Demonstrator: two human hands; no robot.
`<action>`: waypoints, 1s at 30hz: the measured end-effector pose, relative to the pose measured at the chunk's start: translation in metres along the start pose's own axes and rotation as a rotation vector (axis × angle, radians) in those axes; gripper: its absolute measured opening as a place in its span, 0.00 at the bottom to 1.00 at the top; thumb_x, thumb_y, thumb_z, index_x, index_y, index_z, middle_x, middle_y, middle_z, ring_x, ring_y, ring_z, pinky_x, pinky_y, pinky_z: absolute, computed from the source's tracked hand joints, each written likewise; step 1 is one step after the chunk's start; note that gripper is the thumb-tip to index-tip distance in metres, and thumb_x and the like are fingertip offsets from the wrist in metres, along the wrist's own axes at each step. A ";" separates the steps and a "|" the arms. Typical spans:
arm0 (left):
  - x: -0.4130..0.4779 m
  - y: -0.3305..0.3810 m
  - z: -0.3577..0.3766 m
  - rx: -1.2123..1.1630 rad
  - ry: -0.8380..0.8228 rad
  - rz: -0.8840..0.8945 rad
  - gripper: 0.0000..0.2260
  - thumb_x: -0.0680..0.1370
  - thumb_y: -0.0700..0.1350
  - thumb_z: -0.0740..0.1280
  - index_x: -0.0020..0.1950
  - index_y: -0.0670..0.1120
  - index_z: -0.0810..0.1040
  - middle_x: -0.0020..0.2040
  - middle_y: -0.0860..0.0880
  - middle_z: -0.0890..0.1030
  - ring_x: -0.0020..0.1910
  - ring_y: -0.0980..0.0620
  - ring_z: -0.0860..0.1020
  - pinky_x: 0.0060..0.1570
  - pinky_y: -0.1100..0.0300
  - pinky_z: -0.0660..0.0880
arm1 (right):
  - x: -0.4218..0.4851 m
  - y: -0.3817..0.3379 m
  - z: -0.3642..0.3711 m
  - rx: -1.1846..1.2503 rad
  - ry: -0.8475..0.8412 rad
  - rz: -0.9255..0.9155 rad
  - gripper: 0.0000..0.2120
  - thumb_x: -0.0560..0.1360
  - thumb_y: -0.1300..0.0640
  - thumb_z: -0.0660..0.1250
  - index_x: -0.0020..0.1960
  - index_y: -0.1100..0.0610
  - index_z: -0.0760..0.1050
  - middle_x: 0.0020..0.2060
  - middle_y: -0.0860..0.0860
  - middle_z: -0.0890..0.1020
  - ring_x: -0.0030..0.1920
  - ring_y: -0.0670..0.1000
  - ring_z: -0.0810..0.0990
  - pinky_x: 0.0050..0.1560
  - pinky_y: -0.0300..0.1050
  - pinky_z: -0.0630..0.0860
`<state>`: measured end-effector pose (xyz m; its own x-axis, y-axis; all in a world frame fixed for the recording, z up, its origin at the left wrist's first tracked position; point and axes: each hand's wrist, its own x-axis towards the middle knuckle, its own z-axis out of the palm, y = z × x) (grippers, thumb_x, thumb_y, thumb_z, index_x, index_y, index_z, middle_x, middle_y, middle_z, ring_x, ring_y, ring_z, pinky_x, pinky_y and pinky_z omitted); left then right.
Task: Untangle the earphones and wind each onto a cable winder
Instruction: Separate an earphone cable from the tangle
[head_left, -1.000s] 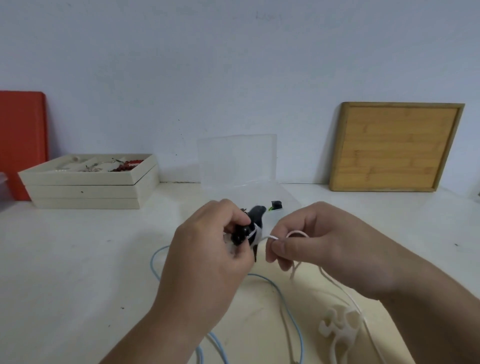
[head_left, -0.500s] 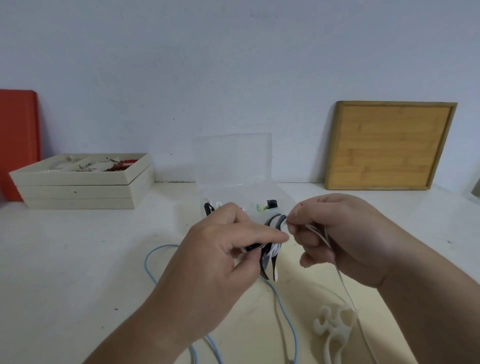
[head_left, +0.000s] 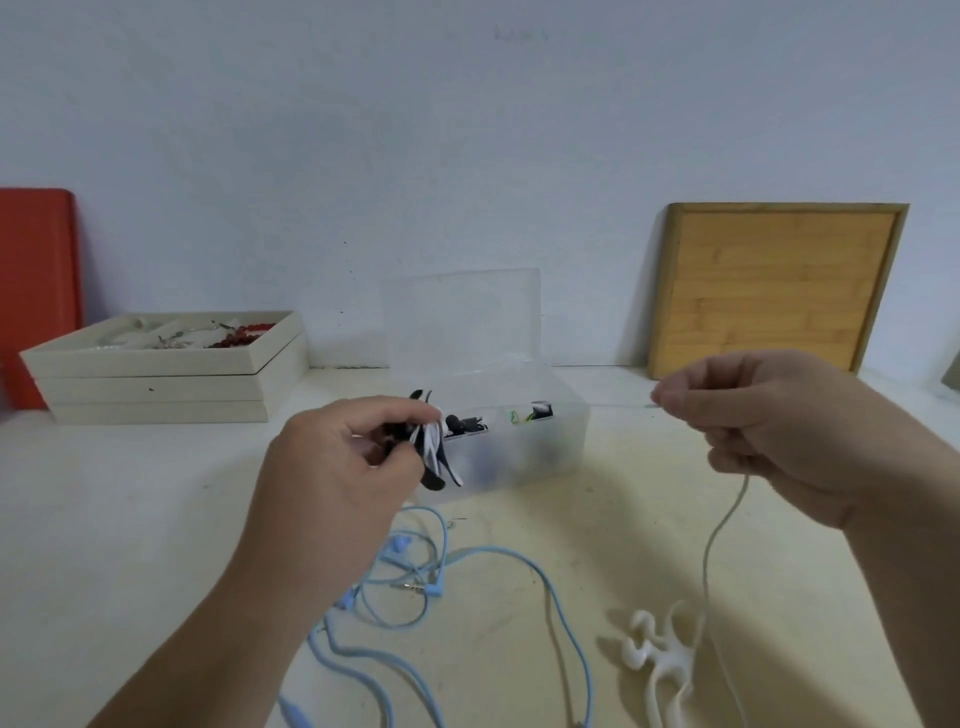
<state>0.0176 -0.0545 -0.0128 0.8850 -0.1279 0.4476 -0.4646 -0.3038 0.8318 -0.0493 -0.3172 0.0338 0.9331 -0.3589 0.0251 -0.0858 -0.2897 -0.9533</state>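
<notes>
My left hand (head_left: 332, 478) grips a black cable winder (head_left: 434, 457) with several turns of white earphone cable round it, held above the table in front of the clear box. My right hand (head_left: 769, 426) is off to the right and pinches the white earphone cable (head_left: 719, 535), which hangs down from it to the table. A thin, blurred stretch of cable runs between the two hands. A white cable winder (head_left: 660, 660) lies on the table at the lower right. The blue earphones (head_left: 415, 571) lie in loose loops on the table below my left hand.
An open clear plastic box (head_left: 524, 447) with small items stands in the middle, its lid up. Stacked beige trays (head_left: 156, 384) with beads sit at the back left beside a red board (head_left: 36, 291). A bamboo board (head_left: 774, 286) leans on the wall at the right.
My right hand has pulled away to the right, drawing the white cable out from the winder. My left hand has stayed on the black winder. The camera has tilted down.
</notes>
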 end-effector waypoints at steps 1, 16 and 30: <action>0.001 -0.001 -0.001 -0.007 0.005 -0.013 0.15 0.73 0.35 0.70 0.41 0.56 0.86 0.29 0.49 0.82 0.23 0.50 0.74 0.30 0.67 0.68 | 0.001 0.003 -0.004 -0.175 0.117 -0.031 0.02 0.74 0.61 0.73 0.43 0.59 0.82 0.27 0.52 0.72 0.26 0.49 0.67 0.29 0.43 0.68; 0.007 -0.010 -0.007 0.093 0.219 -0.052 0.15 0.71 0.36 0.68 0.40 0.58 0.84 0.30 0.51 0.83 0.35 0.38 0.82 0.32 0.57 0.74 | 0.011 0.011 -0.022 -0.059 0.031 0.026 0.09 0.68 0.58 0.75 0.48 0.56 0.84 0.29 0.53 0.74 0.33 0.52 0.73 0.51 0.50 0.79; -0.004 0.003 0.005 -0.069 -0.057 -0.055 0.14 0.74 0.37 0.71 0.43 0.59 0.86 0.32 0.45 0.84 0.30 0.36 0.77 0.34 0.61 0.69 | 0.028 0.026 -0.003 -0.710 0.509 -0.031 0.15 0.83 0.57 0.58 0.66 0.51 0.78 0.51 0.54 0.82 0.46 0.58 0.79 0.46 0.52 0.78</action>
<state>0.0131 -0.0597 -0.0137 0.9088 -0.1664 0.3827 -0.4141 -0.2461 0.8764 -0.0269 -0.3375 0.0109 0.6837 -0.6455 0.3405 -0.4186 -0.7291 -0.5415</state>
